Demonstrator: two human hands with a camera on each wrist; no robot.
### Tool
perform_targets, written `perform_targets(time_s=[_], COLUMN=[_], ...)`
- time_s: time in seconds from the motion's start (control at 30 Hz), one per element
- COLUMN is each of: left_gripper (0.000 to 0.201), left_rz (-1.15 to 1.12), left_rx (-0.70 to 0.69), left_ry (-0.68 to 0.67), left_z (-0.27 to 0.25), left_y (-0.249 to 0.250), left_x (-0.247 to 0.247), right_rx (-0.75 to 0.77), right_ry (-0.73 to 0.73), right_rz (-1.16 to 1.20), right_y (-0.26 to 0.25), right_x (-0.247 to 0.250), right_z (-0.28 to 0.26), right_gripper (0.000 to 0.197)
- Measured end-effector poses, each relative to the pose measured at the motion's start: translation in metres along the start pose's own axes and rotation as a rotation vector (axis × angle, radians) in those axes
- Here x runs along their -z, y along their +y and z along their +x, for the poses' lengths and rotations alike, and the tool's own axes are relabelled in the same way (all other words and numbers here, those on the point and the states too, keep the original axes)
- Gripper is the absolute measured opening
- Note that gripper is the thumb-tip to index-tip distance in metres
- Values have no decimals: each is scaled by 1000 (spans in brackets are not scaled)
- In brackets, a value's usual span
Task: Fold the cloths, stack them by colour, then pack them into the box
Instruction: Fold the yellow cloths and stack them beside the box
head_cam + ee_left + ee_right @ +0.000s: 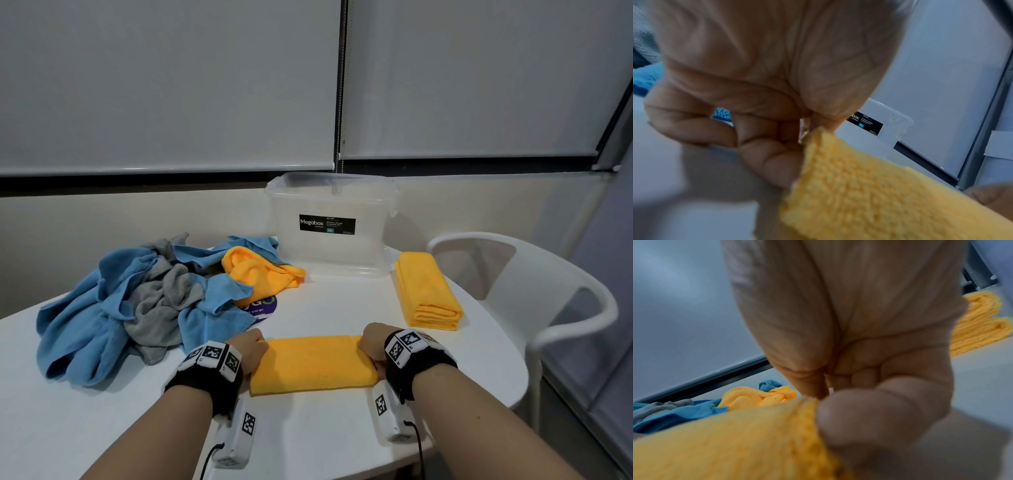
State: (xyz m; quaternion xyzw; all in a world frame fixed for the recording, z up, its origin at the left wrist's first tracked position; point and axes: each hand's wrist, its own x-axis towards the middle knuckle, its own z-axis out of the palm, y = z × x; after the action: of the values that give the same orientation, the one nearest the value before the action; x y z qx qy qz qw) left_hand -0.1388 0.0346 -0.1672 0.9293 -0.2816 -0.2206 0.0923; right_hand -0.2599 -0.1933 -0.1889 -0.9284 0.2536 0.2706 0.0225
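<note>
Fingers [764, 164] of the left hand [248, 349] curl in and pinch the left end of the folded yellow microfibre cloth [313, 365], thumb pressed against the far corner. The right hand [375, 342] does likewise at the right end, its fingers [869, 415] wrapped over the cloth edge. That cloth lies flat on the white table [325, 301], straight ahead and close at 12 o'clock from the person.

At 1 o'clock rests a stack of folded yellow cloths [428, 291], just beside the clear plastic storage box with a black label [330, 224], which stands farther back near 12 o'clock. At 10 o'clock sprawls a loose heap of blue and grey cloths [137, 305], with a crumpled yellow cloth [260, 274] at its right edge, partly covering a purple round sticker [262, 306]. A white plastic chair [534, 294] stands at 2 o'clock beyond the table.

Only the head view takes in both hands at once and the chair. The left wrist view shows the curled fingers from beneath and the box label behind them; the right wrist view shows the thumb on the cloth, the heap beyond it and the layered end of the stack.
</note>
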Motion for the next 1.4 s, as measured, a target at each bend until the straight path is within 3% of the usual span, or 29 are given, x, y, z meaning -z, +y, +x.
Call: perform_targets(time_s=[0.07, 0.13, 0.23, 0.33, 0.43, 0.5, 0.57, 0.6, 0.67, 0.7, 0.73, 0.83, 0.93, 1.1, 1.27, 1.33, 1.4], left_gripper=[31, 30, 32, 37, 49, 62, 88, 111, 147, 151, 144, 99, 77, 60, 38, 40, 43], left_rz=[-15, -11, 28, 2, 37, 105, 213, 255, 312, 323, 326, 346, 347, 266, 358, 387, 281], left_rx=[1, 1, -2, -10, -135, -282, -389, -407, -378, -351, -326, -284, -263, -271, -238, -216, -226], left_ry=[1, -9, 2, 90, 253, 209, 31, -51, -136, -148, -158, -162, -171, -181, 13, -17, -131], left_z=[3, 3, -4, -13, -29, -39, -43, -43, -32, -27, -24, -22, -22, -25, -16, -16, -19], left_y=[-2, -4, -4, -4, 3, 17, 31, 36, 36, 35, 33, 35, 36, 44, 51, 53, 56], left_x=[-1, -1, 6, 15, 14, 4, -8, -14, -26, -30, -33, -36, -34, -18, -5, -7, -6], right_rx=[60, 2, -51, -65, -13, 120, 269, 293, 283, 273, 271, 273, 238, 160, 221, 253, 261], right_ry=[53, 58, 100, 172, 379, 411, 275, 193, 83, 43, 31, 10, 13, 16, 36, 20, 0], right_rz=[72, 152, 253, 221, 231, 246, 187, 126, 82, 95, 100, 96, 110, 155, 128, 114, 93], right_y=[-1, -2, -5, 0, 3, -9, -27, -34, -43, -43, -42, -40, -40, -36, -27, -16, -4], right_x=[4, 3, 12, 29, 29, 20, 5, -5, -15, -14, -15, -11, -12, -12, -11, -9, -5], right_z=[-15, -15, -25, -48, -63, -72, -75, -74, -69, -69, -63, -61, -57, -61, -72, -79, -87], right_gripper=[11, 25, 17, 33, 30, 14, 43, 55, 66, 68, 69, 72, 78, 88, 85, 84, 82])
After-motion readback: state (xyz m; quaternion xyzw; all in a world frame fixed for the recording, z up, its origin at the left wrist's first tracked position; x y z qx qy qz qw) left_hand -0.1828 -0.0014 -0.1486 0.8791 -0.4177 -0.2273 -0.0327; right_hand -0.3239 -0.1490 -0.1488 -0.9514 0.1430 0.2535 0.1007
